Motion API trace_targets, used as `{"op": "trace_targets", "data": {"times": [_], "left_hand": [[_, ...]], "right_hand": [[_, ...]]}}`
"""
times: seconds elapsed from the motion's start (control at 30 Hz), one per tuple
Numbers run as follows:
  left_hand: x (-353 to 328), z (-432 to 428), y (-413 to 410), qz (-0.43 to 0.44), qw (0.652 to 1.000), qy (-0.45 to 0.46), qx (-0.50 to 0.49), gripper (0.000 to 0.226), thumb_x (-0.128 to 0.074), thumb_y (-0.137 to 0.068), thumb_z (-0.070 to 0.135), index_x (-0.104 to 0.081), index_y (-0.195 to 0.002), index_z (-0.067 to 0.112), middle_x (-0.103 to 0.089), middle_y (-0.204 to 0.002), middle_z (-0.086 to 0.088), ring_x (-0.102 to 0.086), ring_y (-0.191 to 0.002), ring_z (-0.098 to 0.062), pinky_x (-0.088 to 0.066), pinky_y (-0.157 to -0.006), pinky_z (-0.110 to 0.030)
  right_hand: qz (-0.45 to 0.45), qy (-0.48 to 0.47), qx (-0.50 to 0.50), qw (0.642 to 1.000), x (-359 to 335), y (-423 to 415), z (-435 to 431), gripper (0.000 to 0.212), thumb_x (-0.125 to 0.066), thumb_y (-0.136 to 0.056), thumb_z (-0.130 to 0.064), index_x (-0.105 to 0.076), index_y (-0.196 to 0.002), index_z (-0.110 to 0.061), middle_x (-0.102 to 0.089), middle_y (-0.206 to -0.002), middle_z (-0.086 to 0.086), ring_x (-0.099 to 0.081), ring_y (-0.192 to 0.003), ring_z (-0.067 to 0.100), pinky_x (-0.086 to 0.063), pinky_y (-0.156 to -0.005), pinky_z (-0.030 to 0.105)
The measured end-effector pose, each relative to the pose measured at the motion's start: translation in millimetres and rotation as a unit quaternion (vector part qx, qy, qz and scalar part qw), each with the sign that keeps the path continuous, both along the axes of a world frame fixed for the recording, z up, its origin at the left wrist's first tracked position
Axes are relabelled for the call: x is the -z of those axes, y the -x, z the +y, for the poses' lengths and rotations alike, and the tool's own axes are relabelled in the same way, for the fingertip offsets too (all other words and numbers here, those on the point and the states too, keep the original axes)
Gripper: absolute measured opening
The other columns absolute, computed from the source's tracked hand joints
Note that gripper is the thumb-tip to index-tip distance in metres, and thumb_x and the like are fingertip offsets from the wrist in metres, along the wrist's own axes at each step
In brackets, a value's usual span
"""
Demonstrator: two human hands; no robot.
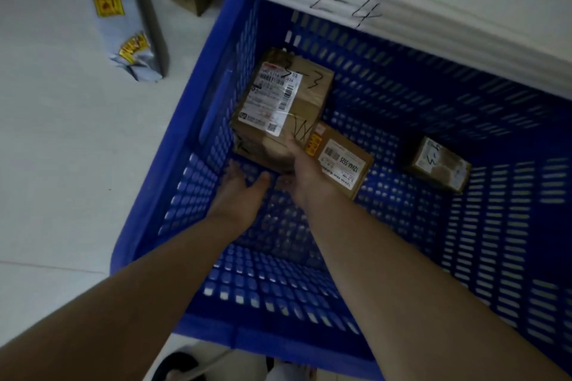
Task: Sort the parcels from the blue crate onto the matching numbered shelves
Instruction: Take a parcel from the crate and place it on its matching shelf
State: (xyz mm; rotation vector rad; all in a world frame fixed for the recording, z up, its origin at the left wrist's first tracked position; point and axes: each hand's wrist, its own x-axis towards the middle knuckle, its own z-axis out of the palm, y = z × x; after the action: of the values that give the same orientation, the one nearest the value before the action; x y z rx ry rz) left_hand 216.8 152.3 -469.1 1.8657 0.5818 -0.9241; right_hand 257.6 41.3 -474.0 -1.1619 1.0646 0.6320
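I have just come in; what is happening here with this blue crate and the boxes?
A person reaches both arms into a blue perforated plastic crate. The right grip touches the near end of the large brown cardboard box; the left grip is open, low beside it. A flat brown cardboard box with a yellow sticker and a small brown cardboard box also lie inside. No box seems lifted yet.

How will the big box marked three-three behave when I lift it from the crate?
Probably stiff: the large box keeps square edges and flat faces. Its bulk suggests using two hands; the right hand grips a near corner, and the left hand is open beside it. Its glossy taped top may be slippery.
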Motion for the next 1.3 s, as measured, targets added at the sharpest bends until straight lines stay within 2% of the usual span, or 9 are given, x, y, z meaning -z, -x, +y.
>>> {"op": "trace_targets", "data": {"times": [0.3, 0.43, 0.57, 0.67, 0.77, 1.0, 1.13, 1.23, 1.3], "left_hand": [[-6.4, 6.4, -34.7, 0.005, 0.959, 0.093, -0.266, 0.086, -0.058, -0.081, 0.06, -0.021, -0.149, 0.022, -0.027, -0.155, -0.005, -0.029, -0.14, -0.029, -0.026, -0.115, -0.048], [-21.7, -3.3, -27.0, -0.017, 0.973, 0.13, -0.188, 0.079, -0.062, -0.08, 0.053, -0.028, -0.147, 0.029, -0.037, -0.15, 0.002, -0.04, -0.134, -0.023, -0.034, -0.11, -0.04], [-61.4, -18.3, -2.0, 0.019, 0.971, 0.184, -0.154, 0.046, -0.068, -0.082, 0.033, -0.047, -0.124, 0.031, -0.063, -0.107, 0.01, -0.061, -0.091, -0.009, -0.051, -0.07, -0.02], [-100.9, -18.8, 32.1, 0.037, 0.977, 0.169, -0.126, 0.04, -0.066, -0.084, 0.031, -0.052, -0.121, 0.021, -0.065, -0.116, -0.001, -0.063, -0.103, -0.023, -0.049, -0.097, -0.04], [-157.7, -13.3, 64.9, 0.048, 0.979, 0.147, -0.133, 0.043, -0.061, -0.088, 0.03, -0.051, -0.127, 0.018, -0.065, -0.113, -0.009, -0.064, -0.099, -0.031, -0.048, -0.097, -0.046], [-318.4, -3.7, 111.0, 0.05, 0.972, 0.189, -0.13, 0.033, -0.049, -0.095, 0.017, -0.048, -0.126, 0.006, -0.064, -0.083, -0.005, -0.058, -0.053, -0.01, -0.046, -0.037, -0.016], [-428.5, -7.7, 133.2, -0.001, 0.974, 0.205, -0.1, 0.029, -0.051, -0.094, 0.022, -0.048, -0.122, 0.017, -0.065, -0.093, 0.005, -0.062, -0.078, -0.009, -0.053, -0.052, -0.014], [-510.2, -6.5, 156.2, -0.075, 0.973, 0.217, -0.02, 0.061, -0.062, -0.089, 0.023, -0.034, -0.143, 0.019, -0.061, -0.124, 0.003, -0.058, -0.113, -0.015, -0.047, -0.1, -0.031], [-560.3, -8.1, 175.3, -0.121, 0.971, 0.206, 0.02, 0.079, -0.066, -0.086, 0.029, -0.019, -0.15, 0.026, -0.053, -0.136, 0.004, -0.049, -0.125, -0.017, -0.034, -0.112, -0.038]], "right_hand": [[-0.081, -0.003, 0.085, 0.993, -2.7, 15.8, -25.1, 0.036, -0.05, -0.097, -0.019, -0.047, -0.131, -0.007, -0.05, -0.138, 0.007, -0.05, -0.122, 0.021, -0.043, -0.107, 0.036], [-0.067, 0.004, 0.053, 0.996, -23.5, 44.5, -58.0, 0.033, -0.049, -0.097, -0.015, -0.047, -0.13, -0.009, -0.048, -0.14, 0.006, -0.048, -0.127, 0.023, -0.046, -0.103, 0.039], [-0.024, 0.027, -0.026, 0.999, -71.0, 80.5, -89.1, 0.035, -0.049, -0.097, -0.018, -0.048, -0.131, -0.006, -0.049, -0.138, 0.008, -0.049, -0.125, 0.024, -0.047, -0.1, 0.032], [-0.011, 0.044, -0.094, 0.995, -127.5, 108.5, -99.6, 0.015, -0.051, -0.097, -0.022, -0.055, -0.108, -0.014, -0.054, -0.12, 0.003, -0.055, -0.115, 0.021, -0.048, -0.096, 0.029], [-0.034, 0.081, -0.159, 0.983, -193.7, 136.7, -96.9, 0.009, -0.053, -0.095, -0.029, -0.055, -0.099, -0.021, -0.057, -0.097, -0.007, -0.061, -0.095, 0.015, -0.051, -0.077, 0.018], [-0.096, 0.108, -0.193, 0.97, -354.9, 189.0, -88.9, 0.031, -0.06, -0.086, -0.048, -0.053, -0.106, -0.024, -0.063, -0.106, -0.003, -0.06, -0.101, 0.014, -0.044, -0.094, 0.034], [-0.128, 0.136, -0.15, 0.971, -455.2, 223.7, -87.4, 0.036, -0.059, -0.086, -0.051, -0.05, -0.111, -0.027, -0.062, -0.109, -0.01, -0.057, -0.103, 0.01, -0.04, -0.091, 0.029], [-0.178, 0.184, -0.118, 0.959, -536.8, 249.4, -84.5, 0.033, -0.057, -0.088, -0.047, -0.05, -0.113, -0.026, -0.062, -0.106, -0.01, -0.058, -0.1, 0.011, -0.041, -0.097, 0.032], [-0.21, 0.204, -0.106, 0.95, -589.9, 265.8, -86.3, 0.029, -0.053, -0.091, -0.047, -0.05, -0.108, -0.024, -0.062, -0.099, -0.009, -0.058, -0.092, 0.011, -0.04, -0.088, 0.031]]}}
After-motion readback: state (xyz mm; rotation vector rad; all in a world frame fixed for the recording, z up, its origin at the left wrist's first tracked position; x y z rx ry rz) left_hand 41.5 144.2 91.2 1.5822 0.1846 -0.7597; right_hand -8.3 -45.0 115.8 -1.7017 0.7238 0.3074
